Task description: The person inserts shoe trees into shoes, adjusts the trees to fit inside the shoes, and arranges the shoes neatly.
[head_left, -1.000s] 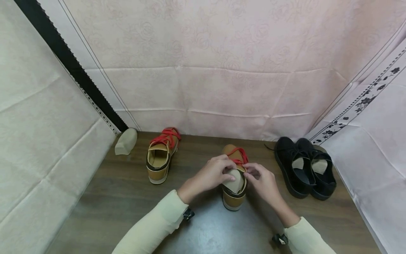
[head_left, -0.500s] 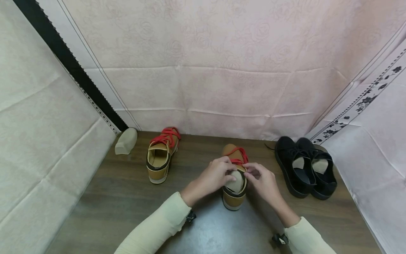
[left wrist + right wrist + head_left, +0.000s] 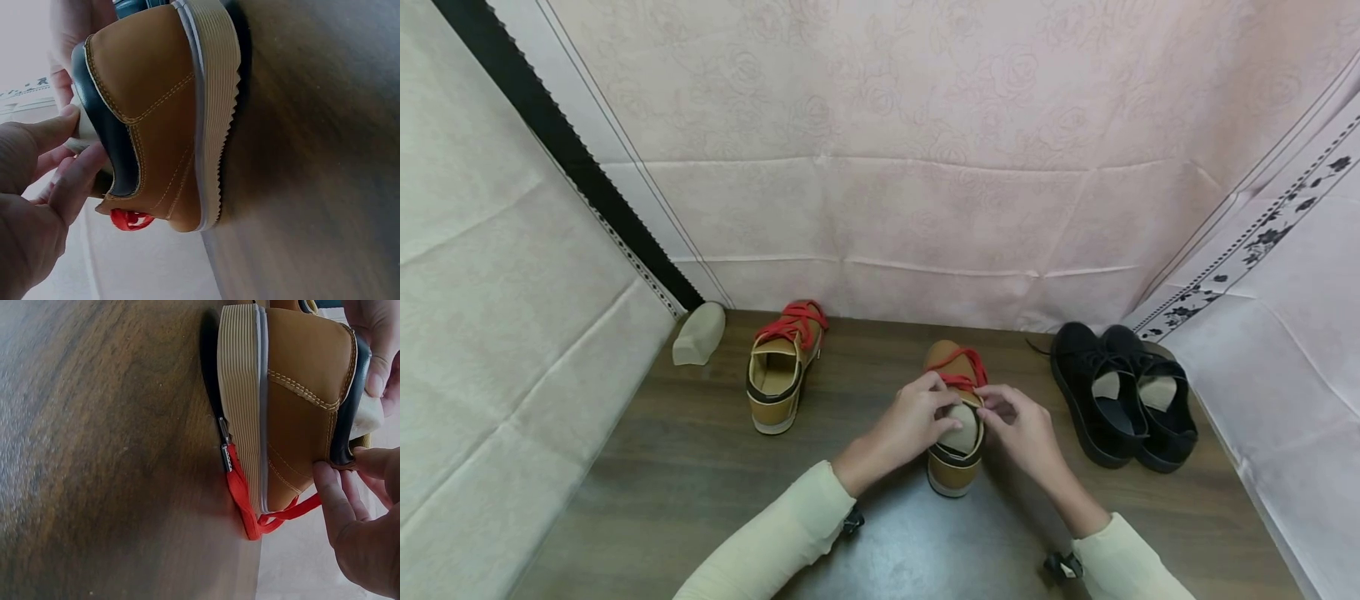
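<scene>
A tan shoe [image 3: 953,478] with red laces [image 3: 239,487] and a dark collar stands upright on the floor, heel toward me. An off-white shoe tree [image 3: 961,432] sits partly inside its opening. My left hand [image 3: 904,427] pinches the shoe tree between thumb and fingers, the thumb on its exposed end; in the left wrist view, a fingertip also lies against the collar [image 3: 115,147]. From the other side, my right hand [image 3: 1021,429] pinches the shoe's collar near the laces, with one finger on the outer leather [image 3: 300,425]. The front of the shoe tree is hidden inside the shoe.
To the left stands the matching tan shoe [image 3: 775,408], its opening bare inside. A second off-white shoe tree [image 3: 698,335] lies in the left corner. Black shoes [image 3: 1101,446] with off-white pieces inside stand at right. Patterned cloth walls [image 3: 925,217] border the wooden floor [image 3: 700,492].
My left hand has shifted slightly to the right and forward over the shoe opening, the shoe tree moving slightly with it. The right hand and the shoe have stayed nearly still.
</scene>
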`<state>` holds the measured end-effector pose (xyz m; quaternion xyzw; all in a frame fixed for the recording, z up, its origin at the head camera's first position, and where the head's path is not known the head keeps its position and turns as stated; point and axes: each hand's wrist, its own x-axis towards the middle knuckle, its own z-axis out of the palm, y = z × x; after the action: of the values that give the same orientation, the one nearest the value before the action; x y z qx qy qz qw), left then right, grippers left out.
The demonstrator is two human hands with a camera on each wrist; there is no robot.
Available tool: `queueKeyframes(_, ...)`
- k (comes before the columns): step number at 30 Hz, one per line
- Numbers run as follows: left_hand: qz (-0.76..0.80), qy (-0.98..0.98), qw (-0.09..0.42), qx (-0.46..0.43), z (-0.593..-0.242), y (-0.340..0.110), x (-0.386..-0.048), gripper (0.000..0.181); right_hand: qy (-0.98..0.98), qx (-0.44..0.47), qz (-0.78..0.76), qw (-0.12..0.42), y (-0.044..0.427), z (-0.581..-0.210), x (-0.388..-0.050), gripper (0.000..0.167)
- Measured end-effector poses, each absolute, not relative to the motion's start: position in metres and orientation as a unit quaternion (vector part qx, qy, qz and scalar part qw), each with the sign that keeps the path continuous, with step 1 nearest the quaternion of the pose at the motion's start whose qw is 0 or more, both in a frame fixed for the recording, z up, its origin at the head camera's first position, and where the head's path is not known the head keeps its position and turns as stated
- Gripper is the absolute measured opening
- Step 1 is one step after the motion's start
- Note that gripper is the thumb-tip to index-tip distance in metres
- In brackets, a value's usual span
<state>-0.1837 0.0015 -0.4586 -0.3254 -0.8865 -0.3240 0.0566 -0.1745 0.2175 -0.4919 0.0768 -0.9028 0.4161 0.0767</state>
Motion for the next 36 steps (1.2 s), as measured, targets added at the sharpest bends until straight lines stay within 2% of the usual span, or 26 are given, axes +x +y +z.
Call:
queueKeyframes(9,-0.324,-0.881,0.051,-0.342,-0.451,-0.003,-0.187,0.029,-0.899,0.079,0.425,0.076,0.219,-0.494,-0.174,0.025)
queueKeyframes(17,-0.224,-0.905,0.122,-0.340,-0.448,-0.002,-0.193,0.044,-0.900,0.078,0.421,0.080,0.219,-0.494,-0.174,0.025)
queueKeyframes(28,-0.216,-0.916,0.090,-0.327,-0.457,0.000,-0.199,0.046,-0.898,0.081,0.423,0.088,0.218,-0.494,-0.174,0.025)
queueKeyframes(36,-0.204,-0.911,0.107,-0.341,-0.465,0.001,-0.201,0.047,-0.897,0.081,0.425,0.084,0.218,-0.493,-0.173,0.025)
